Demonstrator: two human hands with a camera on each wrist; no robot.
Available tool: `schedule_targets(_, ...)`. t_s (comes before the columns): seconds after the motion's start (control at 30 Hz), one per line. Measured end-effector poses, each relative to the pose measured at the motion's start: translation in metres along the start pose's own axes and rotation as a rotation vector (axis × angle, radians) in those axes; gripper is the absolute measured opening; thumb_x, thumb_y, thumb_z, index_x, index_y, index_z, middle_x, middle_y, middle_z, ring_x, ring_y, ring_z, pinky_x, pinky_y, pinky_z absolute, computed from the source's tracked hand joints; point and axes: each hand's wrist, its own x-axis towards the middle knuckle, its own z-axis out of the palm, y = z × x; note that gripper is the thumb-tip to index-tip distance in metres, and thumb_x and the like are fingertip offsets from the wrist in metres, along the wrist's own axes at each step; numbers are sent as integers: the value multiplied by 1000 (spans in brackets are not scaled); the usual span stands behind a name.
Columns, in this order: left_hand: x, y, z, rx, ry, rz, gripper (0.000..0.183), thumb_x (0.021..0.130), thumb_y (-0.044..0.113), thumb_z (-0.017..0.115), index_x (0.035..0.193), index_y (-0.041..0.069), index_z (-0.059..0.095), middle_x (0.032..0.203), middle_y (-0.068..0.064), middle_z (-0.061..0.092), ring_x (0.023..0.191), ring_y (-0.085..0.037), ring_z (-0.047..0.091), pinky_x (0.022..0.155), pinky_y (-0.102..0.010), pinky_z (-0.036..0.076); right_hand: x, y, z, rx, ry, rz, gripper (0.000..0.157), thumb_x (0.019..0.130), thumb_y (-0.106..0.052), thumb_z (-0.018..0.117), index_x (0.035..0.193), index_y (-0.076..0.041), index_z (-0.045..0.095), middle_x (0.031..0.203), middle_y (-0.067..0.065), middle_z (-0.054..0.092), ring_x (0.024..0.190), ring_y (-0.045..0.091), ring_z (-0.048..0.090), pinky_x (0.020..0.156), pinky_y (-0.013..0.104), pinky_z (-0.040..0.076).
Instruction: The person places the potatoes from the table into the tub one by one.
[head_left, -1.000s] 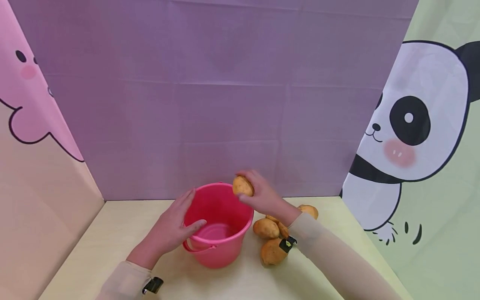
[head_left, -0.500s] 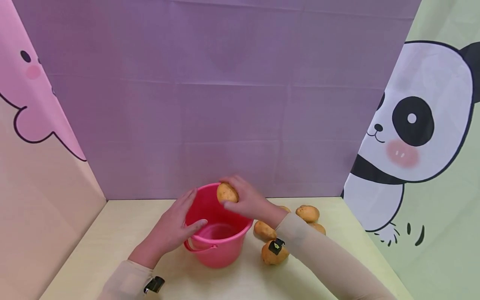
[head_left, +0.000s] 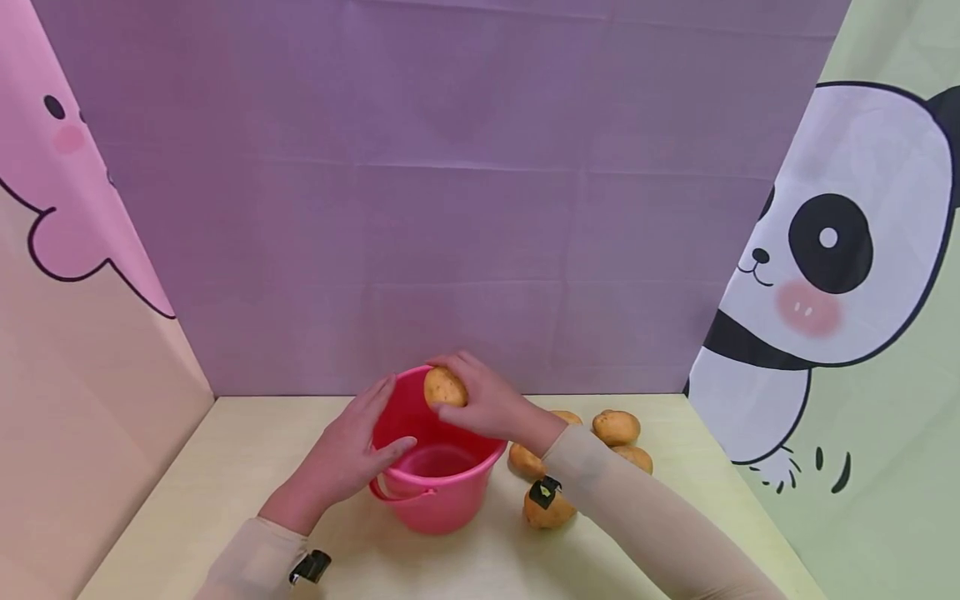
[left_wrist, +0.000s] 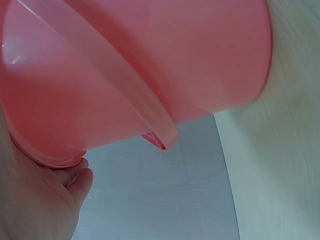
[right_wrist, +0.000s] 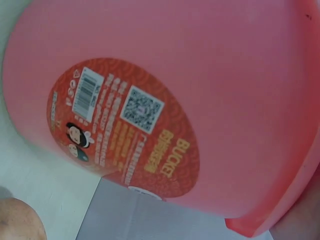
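Note:
A pink bucket (head_left: 442,504) stands upright on the table, its handle hanging down at the front left. My left hand (head_left: 348,450) rests on the bucket's left rim with fingers fairly straight, the thumb reaching over the opening; the left wrist view has this hand (left_wrist: 42,200) against the rim. My right hand (head_left: 483,400) grips a potato (head_left: 445,387) over the back right of the opening. In the right wrist view the bucket's labelled side (right_wrist: 215,100) fills most of the picture, and the held potato is hidden there.
Several potatoes lie on the table right of the bucket, among them one potato (head_left: 617,427) at the back and one (head_left: 550,510) at the front, partly under my right wrist. A purple cloth wall (head_left: 465,208) stands close behind the bucket.
My right hand has carried the potato leftward, from the bucket's right rim to over its opening. The left hand has kept its place on the rim.

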Motion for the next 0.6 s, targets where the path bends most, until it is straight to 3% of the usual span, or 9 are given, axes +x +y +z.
schedule_targets(0.47, 3, -1, 3, 1, -5, -3, 114, 93, 63, 80, 176, 7, 26, 177, -19, 32, 155, -48, 41, 94, -61, 65, 1, -2, 2, -7, -17, -14, 72, 92, -26, 81, 159, -15, 55, 142, 3, 61, 120, 17, 63, 89, 24, 62)
schedule_targets(0.6, 3, -1, 4, 6, 1, 3, 113, 93, 60, 82, 175, 6, 26, 177, -19, 33, 155, -48, 40, 94, -62, 64, 1, -1, 1, -23, -31, -29, 73, 93, -26, 81, 160, -13, 54, 145, 5, 62, 126, 22, 63, 98, 31, 62)
